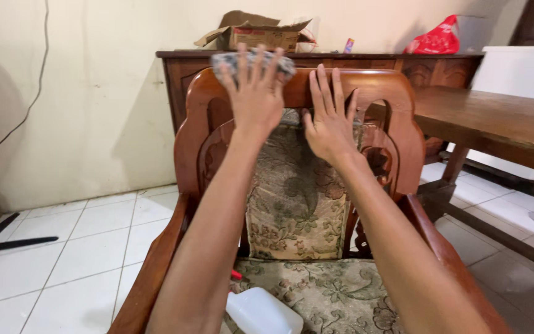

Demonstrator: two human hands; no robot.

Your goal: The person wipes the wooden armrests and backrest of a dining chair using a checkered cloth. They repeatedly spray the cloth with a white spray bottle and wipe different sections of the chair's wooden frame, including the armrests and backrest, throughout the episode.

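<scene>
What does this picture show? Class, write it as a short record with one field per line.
Left hand: flat on a grey cloth, fingers spread
Cloth: on the top rail of a carved wooden chair
Right hand: open, resting on the chair back
Seat: floral cushion with a white plastic bottle lying on it
Behind: wooden sideboard bearing a cardboard box
Right side: wooden table

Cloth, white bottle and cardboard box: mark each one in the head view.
cloth point(282, 64): head view, its right end, beyond the fingers pressing it on the chair's top rail.
white bottle point(262, 312): head view, middle of its body on the seat cushion.
cardboard box point(266, 38): head view, its front wall.
</scene>
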